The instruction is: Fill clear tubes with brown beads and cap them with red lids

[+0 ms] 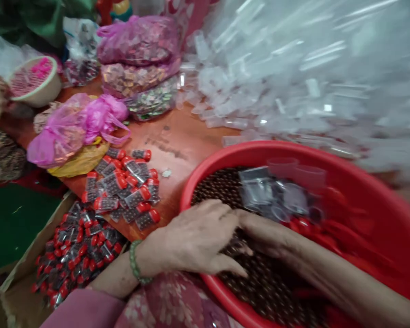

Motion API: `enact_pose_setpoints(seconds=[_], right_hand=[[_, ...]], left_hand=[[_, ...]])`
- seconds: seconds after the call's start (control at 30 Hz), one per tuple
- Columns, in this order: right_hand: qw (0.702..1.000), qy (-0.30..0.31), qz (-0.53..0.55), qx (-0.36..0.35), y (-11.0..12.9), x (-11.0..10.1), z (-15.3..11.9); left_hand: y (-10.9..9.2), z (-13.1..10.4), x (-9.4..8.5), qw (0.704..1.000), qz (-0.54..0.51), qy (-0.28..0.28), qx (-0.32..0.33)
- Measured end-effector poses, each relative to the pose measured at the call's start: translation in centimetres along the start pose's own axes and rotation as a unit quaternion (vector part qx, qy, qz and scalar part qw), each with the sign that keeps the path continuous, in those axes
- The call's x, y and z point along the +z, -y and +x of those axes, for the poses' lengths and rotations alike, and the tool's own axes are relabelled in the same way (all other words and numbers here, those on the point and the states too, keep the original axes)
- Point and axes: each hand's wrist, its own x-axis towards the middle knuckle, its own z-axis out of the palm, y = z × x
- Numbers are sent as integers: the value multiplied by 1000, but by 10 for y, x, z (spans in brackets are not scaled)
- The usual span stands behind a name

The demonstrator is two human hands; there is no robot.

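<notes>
"Head view first; where are our hands, and what do they hold?"

"Both are at the big round red plastic tub (389, 214), over shiny dark-brown round beads (266, 282); our left hand (194, 241), with a green beaded bracelet (134, 262) at its wrist, overlaps our right hand (251, 225), its thumb spread away from the fingers; the right one is mostly hidden; we cannot tell whether either is grasping anything, since fingertips are covered or blurred."

"And what else lies in there with us?"

"Clear plastic open-mouthed containers (259, 191) toward the tub's far side; red plastic pieces (304, 223), which look to us like caps, lie just beside them; blur keeps us from saying more."

"How far along are we, then?"

"Partway, we judge; small clear red-capped containers (138, 198) with dark contents lie on the orange desk (171, 132), left of the tub; a larger pile of similar capped pieces (78, 241) sits in the brown cardboard box (27, 259) by the desk's near edge; those we would count as done."

"So what is left?"

"Plenty, by our reckoning; many beads remain loose, the uncapped containers look unfilled, and a wide, blurred heap of clear plastic pieces (246, 95) spreads beyond the tub; its exact make-up we cannot tell."
</notes>
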Motion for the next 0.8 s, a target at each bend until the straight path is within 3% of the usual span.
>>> enact_pose_setpoints(seconds=[0.1,0.23,0.33,0.43,0.6,0.7,0.8], right_hand=[[997,12,63,40,8,-6,-14],[989,-15,146,2,23,-6,-29],[983,-22,179,-35,30,-1,-39],[980,-21,188,-69,33,4,-45],[983,-29,137,-118,30,4,-46],[982,-48,86,-159,25,4,-49],[969,-70,-53,-232,22,6,-59]], left_hand=[[3,0,6,998,40,-18,-34],[5,6,17,996,58,-44,-53],[3,9,17,994,2,-84,-64],[-1,12,14,983,-117,-112,-81],[0,15,12,923,-335,-137,-134],[4,15,12,905,-364,-138,-174],[6,15,10,903,-375,-116,-172]])
